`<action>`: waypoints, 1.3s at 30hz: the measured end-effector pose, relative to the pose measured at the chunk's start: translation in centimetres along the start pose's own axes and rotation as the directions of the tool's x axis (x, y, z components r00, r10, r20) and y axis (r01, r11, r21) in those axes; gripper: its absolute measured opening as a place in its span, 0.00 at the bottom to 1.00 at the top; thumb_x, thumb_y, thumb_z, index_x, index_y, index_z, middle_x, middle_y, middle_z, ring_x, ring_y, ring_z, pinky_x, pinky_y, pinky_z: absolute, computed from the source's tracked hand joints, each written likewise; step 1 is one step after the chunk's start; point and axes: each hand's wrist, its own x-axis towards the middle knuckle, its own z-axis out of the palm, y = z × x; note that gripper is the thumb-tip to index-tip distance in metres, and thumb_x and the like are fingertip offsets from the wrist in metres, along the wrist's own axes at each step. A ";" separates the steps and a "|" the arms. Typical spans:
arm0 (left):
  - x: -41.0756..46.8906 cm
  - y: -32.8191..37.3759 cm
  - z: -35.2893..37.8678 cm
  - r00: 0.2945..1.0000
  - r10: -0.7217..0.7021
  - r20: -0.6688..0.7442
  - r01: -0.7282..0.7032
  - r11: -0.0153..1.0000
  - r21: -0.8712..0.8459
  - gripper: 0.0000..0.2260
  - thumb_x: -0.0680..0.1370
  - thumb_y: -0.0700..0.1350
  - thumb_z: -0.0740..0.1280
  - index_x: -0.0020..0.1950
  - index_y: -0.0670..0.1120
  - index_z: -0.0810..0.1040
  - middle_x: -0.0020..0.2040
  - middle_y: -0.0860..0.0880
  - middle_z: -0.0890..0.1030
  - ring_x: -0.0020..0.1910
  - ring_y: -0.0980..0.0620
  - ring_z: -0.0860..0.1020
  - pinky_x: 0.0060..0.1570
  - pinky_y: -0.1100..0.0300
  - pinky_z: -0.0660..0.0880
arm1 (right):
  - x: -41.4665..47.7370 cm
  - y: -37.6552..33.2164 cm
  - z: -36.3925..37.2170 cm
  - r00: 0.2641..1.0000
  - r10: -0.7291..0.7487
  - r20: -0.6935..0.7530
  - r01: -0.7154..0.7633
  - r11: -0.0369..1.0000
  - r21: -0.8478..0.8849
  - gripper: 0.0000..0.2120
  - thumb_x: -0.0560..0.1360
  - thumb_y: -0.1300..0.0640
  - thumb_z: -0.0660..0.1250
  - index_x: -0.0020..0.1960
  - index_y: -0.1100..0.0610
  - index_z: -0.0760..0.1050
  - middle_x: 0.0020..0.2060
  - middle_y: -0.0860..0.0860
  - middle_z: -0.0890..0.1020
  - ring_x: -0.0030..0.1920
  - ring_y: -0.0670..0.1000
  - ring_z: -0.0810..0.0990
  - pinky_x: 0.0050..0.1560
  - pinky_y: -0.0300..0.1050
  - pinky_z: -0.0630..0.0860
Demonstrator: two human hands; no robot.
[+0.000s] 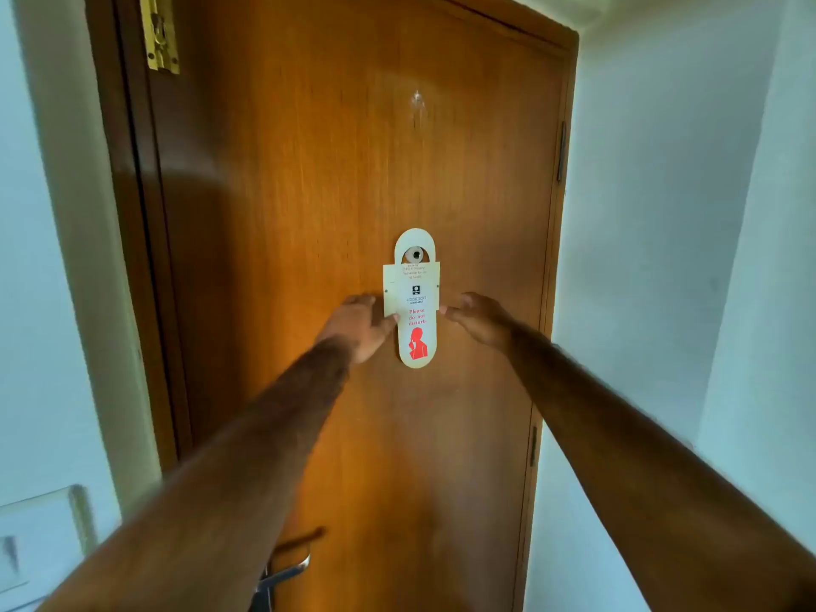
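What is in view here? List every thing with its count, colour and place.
door: one, orange-brown wood, centre
do-not-disturb hanger: one, cream with red print, hung on the peephole
peephole: one, silver, mid-door
bolt: one, brass, door's top left
hinges: two, dark, door's right edge
door handle: one, silver, bottom, partly behind the left arm
walls: two, pale, either side
wall plate: one, white, lower left
left hand: one, thumb touching hanger's left edge
right hand: one, fingertips at hanger's right edge

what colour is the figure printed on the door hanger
Red, on the cream door hanger; the head view shows it.
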 end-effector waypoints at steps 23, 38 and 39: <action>3.8 -0.4 8.6 0.977 -0.175 0.122 0.211 0.881 -0.424 0.26 0.79 0.56 0.69 0.74 0.44 0.73 0.69 0.46 0.79 0.64 0.44 0.80 0.63 0.50 0.79 | 4.7 4.7 8.7 0.991 0.131 0.040 -0.130 0.804 0.581 0.11 0.83 0.57 0.66 0.62 0.59 0.81 0.50 0.49 0.85 0.46 0.43 0.83 0.33 0.27 0.75; 4.5 -0.6 9.5 0.971 -0.221 0.091 0.237 0.846 -0.478 0.24 0.79 0.55 0.70 0.71 0.44 0.75 0.68 0.45 0.80 0.63 0.43 0.81 0.61 0.50 0.80 | 5.3 5.5 8.2 0.984 0.172 -0.043 -0.110 0.783 0.613 0.11 0.82 0.59 0.70 0.64 0.59 0.77 0.57 0.53 0.83 0.49 0.48 0.84 0.42 0.38 0.79; 4.5 -0.6 9.5 0.968 -0.234 0.092 0.247 0.826 -0.507 0.24 0.79 0.55 0.70 0.71 0.45 0.75 0.68 0.45 0.80 0.62 0.44 0.81 0.59 0.52 0.80 | 5.3 5.4 8.0 0.983 0.174 -0.052 -0.108 0.791 0.602 0.12 0.82 0.59 0.70 0.64 0.59 0.76 0.59 0.54 0.83 0.52 0.51 0.84 0.46 0.40 0.82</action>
